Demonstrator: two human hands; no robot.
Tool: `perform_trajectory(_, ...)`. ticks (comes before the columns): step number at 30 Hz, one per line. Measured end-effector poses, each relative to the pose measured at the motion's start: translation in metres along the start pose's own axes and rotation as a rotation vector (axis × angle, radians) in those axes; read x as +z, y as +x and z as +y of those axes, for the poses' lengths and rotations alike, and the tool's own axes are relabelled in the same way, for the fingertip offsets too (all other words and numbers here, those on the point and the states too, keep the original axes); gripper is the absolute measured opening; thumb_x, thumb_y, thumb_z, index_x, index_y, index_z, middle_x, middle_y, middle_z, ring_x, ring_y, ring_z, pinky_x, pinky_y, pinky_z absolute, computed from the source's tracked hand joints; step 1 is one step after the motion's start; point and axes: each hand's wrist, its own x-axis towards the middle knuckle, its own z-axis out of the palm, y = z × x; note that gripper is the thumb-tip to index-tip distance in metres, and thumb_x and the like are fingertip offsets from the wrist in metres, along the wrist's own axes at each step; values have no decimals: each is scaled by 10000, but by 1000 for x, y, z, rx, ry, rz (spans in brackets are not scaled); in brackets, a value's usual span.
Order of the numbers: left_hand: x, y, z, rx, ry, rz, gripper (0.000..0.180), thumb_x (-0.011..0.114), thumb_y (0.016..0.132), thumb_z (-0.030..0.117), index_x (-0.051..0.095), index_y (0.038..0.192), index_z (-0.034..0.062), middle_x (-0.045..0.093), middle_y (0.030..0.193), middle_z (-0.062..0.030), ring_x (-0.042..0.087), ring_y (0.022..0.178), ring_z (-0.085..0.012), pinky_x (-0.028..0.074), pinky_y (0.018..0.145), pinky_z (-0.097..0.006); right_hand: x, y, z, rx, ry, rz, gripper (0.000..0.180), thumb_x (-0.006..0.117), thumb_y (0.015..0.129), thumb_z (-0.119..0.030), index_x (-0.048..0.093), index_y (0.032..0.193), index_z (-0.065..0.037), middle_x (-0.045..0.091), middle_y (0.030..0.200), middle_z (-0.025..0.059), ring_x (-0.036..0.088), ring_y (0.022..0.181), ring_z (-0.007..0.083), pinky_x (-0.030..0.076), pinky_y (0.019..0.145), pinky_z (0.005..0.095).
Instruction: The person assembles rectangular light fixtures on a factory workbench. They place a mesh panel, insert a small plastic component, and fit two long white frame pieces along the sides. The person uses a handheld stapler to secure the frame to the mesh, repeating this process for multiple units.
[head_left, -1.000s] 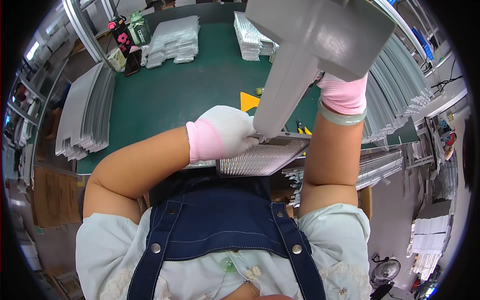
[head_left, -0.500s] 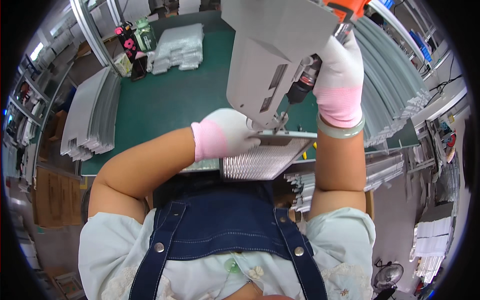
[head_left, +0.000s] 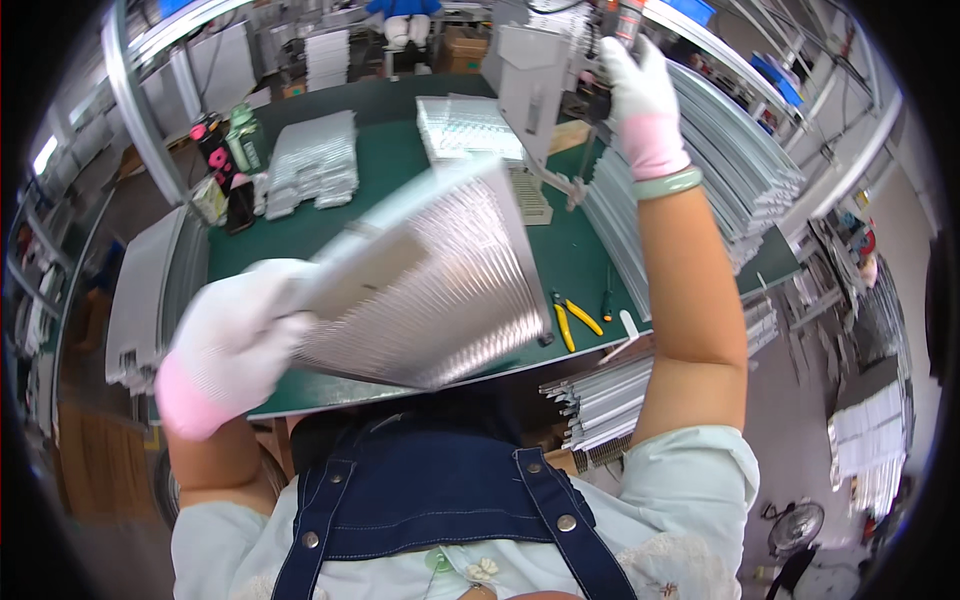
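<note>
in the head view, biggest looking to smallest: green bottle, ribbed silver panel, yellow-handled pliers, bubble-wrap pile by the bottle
1. Ribbed silver panel, though nearness to the camera helps
2. Bubble-wrap pile
3. Green bottle and yellow-handled pliers: too alike to rank

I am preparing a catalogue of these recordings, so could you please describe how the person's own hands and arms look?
The left hand and the right hand wear white gloves with pink cuffs. A pale green bangle sits next to the right cuff. Otherwise both forearms are bare, below short, pale bluish-white sleeves.
</note>
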Motion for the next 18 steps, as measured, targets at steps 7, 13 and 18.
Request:
perform_trajectory(7, 54, 16, 36, -108, -10, 446, 284, 561, 928, 8, 599, 1207, -31, 658, 1105, -152, 665, 973, -227, 521, 851, -309, 12, -180, -72, -340, -259, -184, 653, 642, 879, -157, 379, 1451, 18, 519, 1352, 181, 507, 1266, 275, 401, 1074, 393)
perform_trajectory(13, 144, 58, 46, 522, -133, -8, 607, 721, 738, 125, 518, 1278, -66, 522, 1322, -289, 523, 1225, -483, 455, 1003, -504, 7, -238, -92, 739, 377, -28, 612, 676, 880, -101, 420, 1426, -2, 579, 1154, 26, 569, 1002, 130, 471, 882, 285)
perform_trajectory(18, 103, 62, -4, 457, -37, -313, 659, 733, 732, 150, 501, 1325, -20, 497, 1357, -291, 472, 1268, -505, 393, 1063, -554, -108, -177, -104, 146, 78, 445, 548, 489, 990, -142, 371, 1490, 48, 538, 1272, 93, 588, 943, 141, 480, 903, 325)
